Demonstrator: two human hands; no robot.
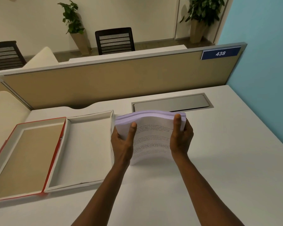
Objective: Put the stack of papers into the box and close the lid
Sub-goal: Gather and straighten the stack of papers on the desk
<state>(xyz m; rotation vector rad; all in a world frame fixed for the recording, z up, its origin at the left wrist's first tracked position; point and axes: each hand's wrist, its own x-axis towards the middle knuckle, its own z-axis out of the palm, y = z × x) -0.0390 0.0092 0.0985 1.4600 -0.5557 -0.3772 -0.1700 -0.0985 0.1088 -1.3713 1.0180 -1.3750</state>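
A thick stack of printed white papers (151, 136) stands on its near edge on the white desk, tilted and bowed. My left hand (122, 142) grips its left side and my right hand (180, 137) grips its right side, thumbs on the top sheet. Just left of the stack lies the open box (88, 181), a shallow white tray with nothing in it. Its lid (28, 154), red-edged with a brown inside, lies flat and open further left, joined to the box.
A grey metal cable hatch (171, 102) is set into the white desk (219, 160) behind the stack. A beige partition (104, 82) with a blue "438" sign runs along the back. A blue wall stands at the right. Chairs and plants are beyond the partition.
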